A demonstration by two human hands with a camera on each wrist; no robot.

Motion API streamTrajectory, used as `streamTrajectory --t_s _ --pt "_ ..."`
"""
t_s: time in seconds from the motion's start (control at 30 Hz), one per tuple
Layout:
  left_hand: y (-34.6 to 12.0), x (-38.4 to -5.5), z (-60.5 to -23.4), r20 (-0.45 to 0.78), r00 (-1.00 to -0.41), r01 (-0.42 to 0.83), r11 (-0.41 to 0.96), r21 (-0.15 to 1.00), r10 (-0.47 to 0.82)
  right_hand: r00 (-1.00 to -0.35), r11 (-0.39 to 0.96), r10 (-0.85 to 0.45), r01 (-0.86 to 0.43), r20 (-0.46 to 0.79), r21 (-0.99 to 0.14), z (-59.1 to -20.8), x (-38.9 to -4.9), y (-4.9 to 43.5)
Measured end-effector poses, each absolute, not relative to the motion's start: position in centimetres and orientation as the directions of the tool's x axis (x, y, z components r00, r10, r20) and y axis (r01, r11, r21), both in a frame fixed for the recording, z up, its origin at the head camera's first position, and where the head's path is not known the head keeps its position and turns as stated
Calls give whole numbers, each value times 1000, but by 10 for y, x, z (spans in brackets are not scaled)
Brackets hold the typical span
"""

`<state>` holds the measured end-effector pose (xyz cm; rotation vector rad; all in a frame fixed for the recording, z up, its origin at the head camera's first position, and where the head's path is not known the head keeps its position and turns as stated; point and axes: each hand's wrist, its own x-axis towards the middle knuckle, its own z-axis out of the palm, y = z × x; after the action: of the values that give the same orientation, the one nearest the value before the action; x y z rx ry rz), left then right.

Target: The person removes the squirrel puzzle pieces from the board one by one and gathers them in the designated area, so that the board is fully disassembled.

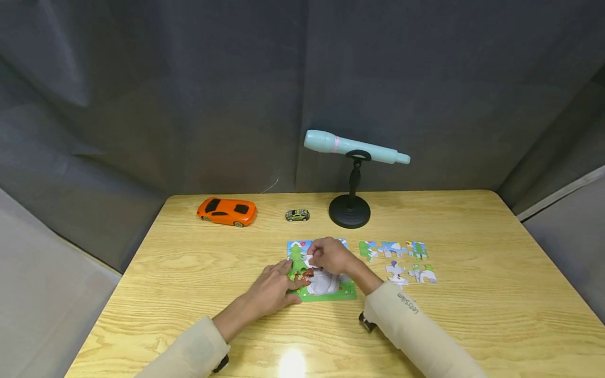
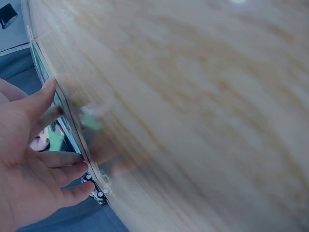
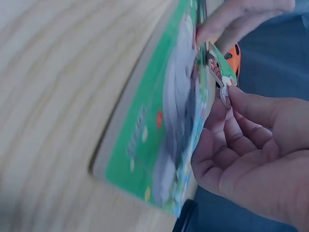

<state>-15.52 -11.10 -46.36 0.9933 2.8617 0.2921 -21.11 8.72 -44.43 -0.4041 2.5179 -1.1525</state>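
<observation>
One puzzle piece (image 3: 226, 68) is pinched by the thumb and fingertips of the right hand (image 1: 332, 256) over the puzzle board (image 1: 326, 297), just below the frame's centre, while the board's left side is touched by the left hand (image 1: 271, 289), its fingers loosely extended. A fitting step is seemingly in hand; careful alignment before pressing is probably called for, with loose pieces (image 1: 392, 248) laid out right of centre.

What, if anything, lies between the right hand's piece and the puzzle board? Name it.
Nothing visible: the right hand holds the puzzle piece over the board. The left hand reaches onto the board's left side, close by; whether it covers the piece's spot cannot be told.
</observation>
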Motion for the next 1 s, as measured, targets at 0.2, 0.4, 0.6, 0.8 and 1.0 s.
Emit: streamTrajectory --t_s 0.2,0.4,0.6,0.8,1.0 --pt "-112 -157 -463 -8 -754 646 743 176 657 -892 625 -411 -124 -190 -771 -435 -211 110" --pt "-113 -160 -464 2 -729 678 722 139 685 -887 601 -417 -106 -198 -793 -431 -209 141" --pt "-113 -160 -464 7 -712 694 702 157 702 -885 577 -414 -72 -215 -814 -433 -206 175" --pt "-113 -161 -463 -15 -699 708 695 123 715 -866 523 -445 -44 -228 -851 -435 -201 204" --pt "-112 -160 -462 -31 -693 714 691 117 721 -867 580 -440 -73 -236 -812 -438 -199 222"
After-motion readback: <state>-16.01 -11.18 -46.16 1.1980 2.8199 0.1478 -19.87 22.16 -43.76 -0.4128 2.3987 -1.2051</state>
